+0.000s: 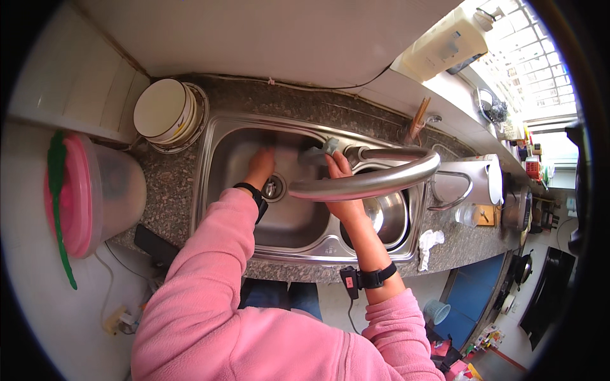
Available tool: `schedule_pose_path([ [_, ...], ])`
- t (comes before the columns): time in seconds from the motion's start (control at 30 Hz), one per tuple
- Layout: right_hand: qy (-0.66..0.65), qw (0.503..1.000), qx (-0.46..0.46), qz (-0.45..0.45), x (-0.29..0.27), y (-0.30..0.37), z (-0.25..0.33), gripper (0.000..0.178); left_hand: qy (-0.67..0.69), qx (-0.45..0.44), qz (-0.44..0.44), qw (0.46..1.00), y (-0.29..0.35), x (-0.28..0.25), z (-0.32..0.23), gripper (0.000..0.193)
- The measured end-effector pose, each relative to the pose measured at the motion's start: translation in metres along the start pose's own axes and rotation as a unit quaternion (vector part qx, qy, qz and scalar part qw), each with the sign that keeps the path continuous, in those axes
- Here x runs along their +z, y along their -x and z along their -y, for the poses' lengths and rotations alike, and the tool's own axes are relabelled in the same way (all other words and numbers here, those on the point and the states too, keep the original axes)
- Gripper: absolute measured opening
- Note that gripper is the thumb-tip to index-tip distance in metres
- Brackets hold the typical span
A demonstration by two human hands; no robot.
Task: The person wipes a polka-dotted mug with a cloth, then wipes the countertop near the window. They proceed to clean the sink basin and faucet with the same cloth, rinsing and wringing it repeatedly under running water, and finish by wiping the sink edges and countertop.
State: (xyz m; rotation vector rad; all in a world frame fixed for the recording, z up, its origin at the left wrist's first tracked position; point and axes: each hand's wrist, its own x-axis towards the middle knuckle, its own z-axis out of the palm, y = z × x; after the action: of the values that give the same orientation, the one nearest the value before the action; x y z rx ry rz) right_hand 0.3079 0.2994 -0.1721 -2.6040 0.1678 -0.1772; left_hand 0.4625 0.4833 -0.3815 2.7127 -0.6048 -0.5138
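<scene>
My left hand [260, 166] reaches down into the large left basin of the steel sink [219, 190], just above the drain [273, 188]. Its fingers are blurred and I make out nothing in them. Beneath the curved steel faucet [365, 184], my right hand [342, 171] is at the basin's right wall, near the divider. Its fingers close on a grey-green cloth-like piece [331, 146], with a blurred darker part hanging toward the large basin. The faucet hides part of this hand. A shiny metal bowl [384, 216] sits in the smaller right basin.
Stacked white bowls [160, 108] stand left of the sink, near a clear bucket with a pink lid [76, 190]. A white pitcher [473, 181], a glass jar [467, 214] and a crumpled white cloth [430, 247] are to the right. Chopsticks [419, 117] stand behind the faucet.
</scene>
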Motion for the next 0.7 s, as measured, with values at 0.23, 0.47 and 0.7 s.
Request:
schedule_pose_path([
  [0.23,0.042,0.999,-0.008,-0.011,-0.005,-0.001,0.008,0.056,0.053,0.029,0.032,0.998,-0.014,-0.006,0.022,0.023],
  [0.47,-0.141,0.977,0.093,0.128,0.010,0.060,0.111,0.023,0.024,-0.052,0.037,0.998,0.031,-0.090,-0.001,0.024],
  [0.7,-0.538,0.701,0.199,0.423,0.005,0.080,0.174,0.050,0.103,-0.177,-0.005,0.979,0.025,-0.103,0.011,0.024],
])
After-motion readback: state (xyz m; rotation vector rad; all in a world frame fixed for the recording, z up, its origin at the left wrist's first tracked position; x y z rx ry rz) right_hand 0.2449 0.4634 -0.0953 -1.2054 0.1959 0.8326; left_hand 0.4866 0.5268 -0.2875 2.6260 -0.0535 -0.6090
